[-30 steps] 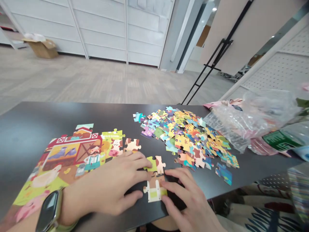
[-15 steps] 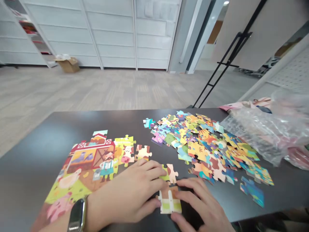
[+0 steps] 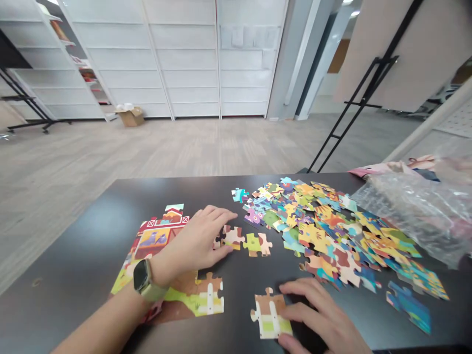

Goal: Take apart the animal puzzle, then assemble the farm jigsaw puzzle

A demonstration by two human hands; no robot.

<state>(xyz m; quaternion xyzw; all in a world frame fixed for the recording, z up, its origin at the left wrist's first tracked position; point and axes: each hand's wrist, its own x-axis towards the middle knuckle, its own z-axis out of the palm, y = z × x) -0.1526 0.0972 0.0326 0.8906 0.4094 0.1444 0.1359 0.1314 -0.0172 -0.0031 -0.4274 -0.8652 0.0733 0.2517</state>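
Note:
My left hand, with a watch on its wrist, reaches across the partly joined farm puzzle. Its fingers are spread around a brown-and-white cow puzzle piece; whether they touch it I cannot tell. Just right of that piece lies a green-and-pink puzzle piece. Lower down, my right hand has its fingertips and thumb on the right edge of a fence puzzle piece, which lies flat on the table, apart from the joined section. My left hand and forearm cover much of the farm picture.
A heap of loose puzzle pieces spreads over the right side of the dark table. One blue piece lies at its far left, another near the right front. Crumpled clear plastic sits at the right edge.
My left hand has moved away from the fence piece, up and left to the cow piece. The green-and-pink piece now lies beside the cow piece, apart from the fence piece. The view has shifted.

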